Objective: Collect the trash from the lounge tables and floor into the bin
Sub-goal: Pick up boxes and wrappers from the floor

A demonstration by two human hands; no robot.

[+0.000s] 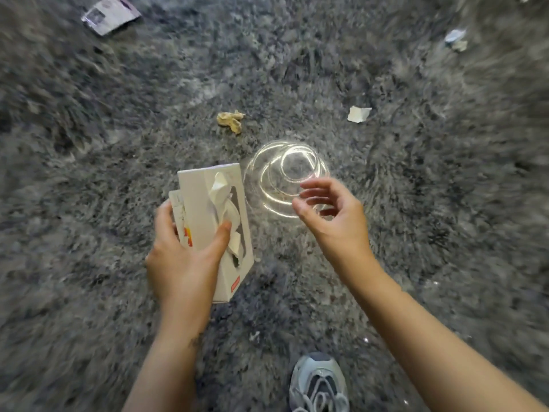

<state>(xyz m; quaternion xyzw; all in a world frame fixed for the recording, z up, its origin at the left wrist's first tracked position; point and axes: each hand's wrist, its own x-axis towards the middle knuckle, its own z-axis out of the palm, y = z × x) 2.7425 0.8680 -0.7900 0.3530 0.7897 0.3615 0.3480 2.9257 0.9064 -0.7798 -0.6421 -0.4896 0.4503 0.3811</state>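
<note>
Carpet, grey and shaggy, fills the head view. The left grip is wrapped round a white carton, held above the carpet, with crumpled paper stuffed in its window and a small printed packet pressed behind it. The right grip, fingers curled, sits at the near rim of a blurred clear plastic cup; whether it holds the cup cannot be told. Beyond lie a tan paper wad, a white scrap, a purple-white wrapper far left and torn white bits far right. A grey sneaker stands at the bottom edge.
</note>
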